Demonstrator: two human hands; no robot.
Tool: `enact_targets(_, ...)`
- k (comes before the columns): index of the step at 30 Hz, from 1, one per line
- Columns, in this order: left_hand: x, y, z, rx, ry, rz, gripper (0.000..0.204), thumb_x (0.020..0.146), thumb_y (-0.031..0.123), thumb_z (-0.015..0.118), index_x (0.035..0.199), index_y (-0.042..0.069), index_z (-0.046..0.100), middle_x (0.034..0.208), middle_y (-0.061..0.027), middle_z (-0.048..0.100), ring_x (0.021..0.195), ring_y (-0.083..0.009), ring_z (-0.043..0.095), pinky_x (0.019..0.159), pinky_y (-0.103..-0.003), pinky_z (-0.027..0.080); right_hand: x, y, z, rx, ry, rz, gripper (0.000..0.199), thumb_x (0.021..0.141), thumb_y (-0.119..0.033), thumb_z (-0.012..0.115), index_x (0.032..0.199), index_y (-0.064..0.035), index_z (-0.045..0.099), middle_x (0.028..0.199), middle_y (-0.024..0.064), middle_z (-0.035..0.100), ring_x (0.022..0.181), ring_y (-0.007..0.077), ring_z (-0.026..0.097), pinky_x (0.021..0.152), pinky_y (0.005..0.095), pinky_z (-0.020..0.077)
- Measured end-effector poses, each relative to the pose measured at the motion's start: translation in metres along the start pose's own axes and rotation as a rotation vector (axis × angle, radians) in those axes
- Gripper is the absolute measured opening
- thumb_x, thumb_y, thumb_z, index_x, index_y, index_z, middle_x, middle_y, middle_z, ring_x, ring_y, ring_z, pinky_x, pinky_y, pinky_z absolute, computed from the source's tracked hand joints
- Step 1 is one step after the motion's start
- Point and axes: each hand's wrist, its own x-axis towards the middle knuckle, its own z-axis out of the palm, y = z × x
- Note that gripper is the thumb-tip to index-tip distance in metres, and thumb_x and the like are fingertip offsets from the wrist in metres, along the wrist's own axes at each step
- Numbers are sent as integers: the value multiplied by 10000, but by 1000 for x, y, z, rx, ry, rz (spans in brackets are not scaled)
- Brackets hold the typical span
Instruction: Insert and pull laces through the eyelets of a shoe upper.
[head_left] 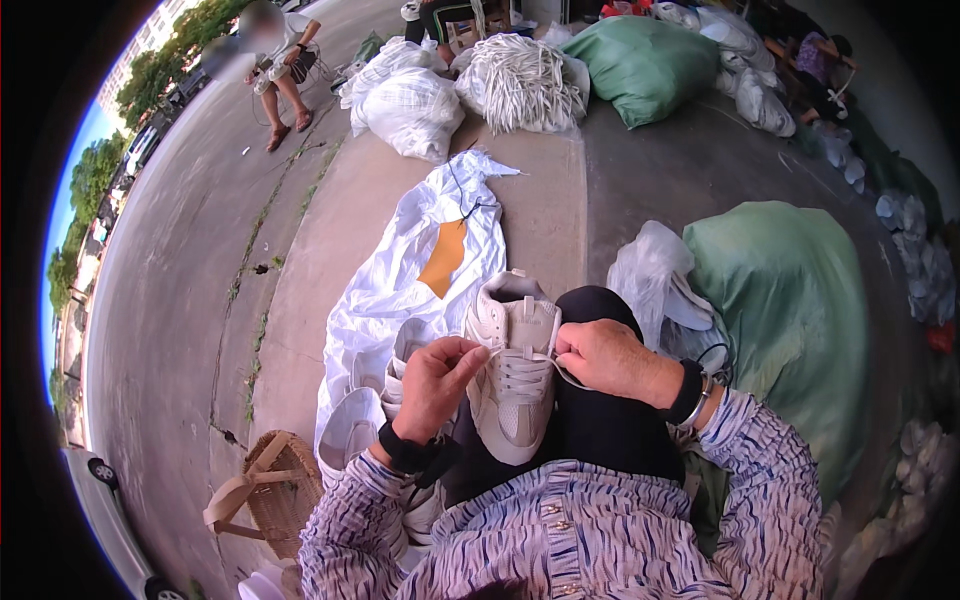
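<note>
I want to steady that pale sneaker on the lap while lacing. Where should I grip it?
Probably grip the sneaker around its midfoot sides, coming from above: it lies sole-down on the lap, toe toward the wearer, while left hand and right hand pinch the lace ends.

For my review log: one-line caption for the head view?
Both hands, left hand and right hand, pinch a white lace on a beige sneaker resting on the lap.

A single head-worn fisheye view looks steeply down from close above the person's lap, where a pale beige lace-up sneaker (512, 375) fills the near centre. It faces forward over grey concrete pavement (540, 210); a bulging green fabric sack (790, 300) sits right, a curving asphalt road (170, 300) left, white bags far ahead. Edges bend toward the dark circular rim.
</note>
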Motion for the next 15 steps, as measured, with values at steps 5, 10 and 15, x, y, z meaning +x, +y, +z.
enact_targets(5, 2, 10, -2, -5, -9, -56, 242, 901, 226, 695, 860, -12, 696, 638, 35, 591, 594, -35, 483, 561, -219, 403, 0, 0, 1, -39, 21, -23, 110, 838, -143, 585, 846, -41, 625, 736, 171, 658, 735, 359, 667, 680, 450, 517)
enact_targets(10, 6, 13, -1, -45, -57, -91, 200, 881, 186, 691, 836, -9, 679, 708, 41, 600, 656, -20, 486, 588, -213, 406, -1, -1, -1, -36, -17, -9, 106, 831, -133, 593, 857, -35, 623, 744, 181, 659, 754, 360, 670, 689, 462, 516)
enact_targets(15, 11, 15, 9, 131, -15, 75, 140, 865, 170, 682, 858, 31, 672, 746, -41, 653, 655, -109, 576, 617, -252, 448, -4, -5, -4, -221, 19, -107, 83, 834, -120, 610, 833, -38, 609, 815, 148, 635, 774, 330, 659, 663, 416, 516)
